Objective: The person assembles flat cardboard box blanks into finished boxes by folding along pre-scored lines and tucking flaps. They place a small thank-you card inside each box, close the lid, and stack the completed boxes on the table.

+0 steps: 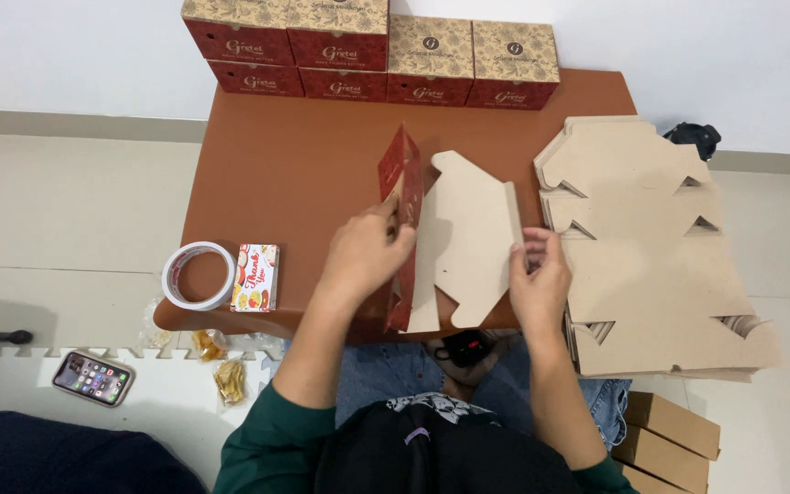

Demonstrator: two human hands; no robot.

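Observation:
A flat die-cut cardboard box blank (459,240) lies on the brown low table (294,165), plain brown side up. My left hand (365,254) holds its left flap (402,197) folded upright, showing the red printed outer face. My right hand (538,279) pinches the blank's right flap, which is raised along its fold. A tall stack of unfolded blanks (642,247) sits just right of my right hand, overhanging the table edge.
Several finished red-and-tan boxes (372,50) line the table's far edge against the wall. A tape roll (198,275) and a small card stack (256,277) sit at the near left. A phone (93,378) lies on the floor mat; plain brown boxes (665,439) stand at lower right.

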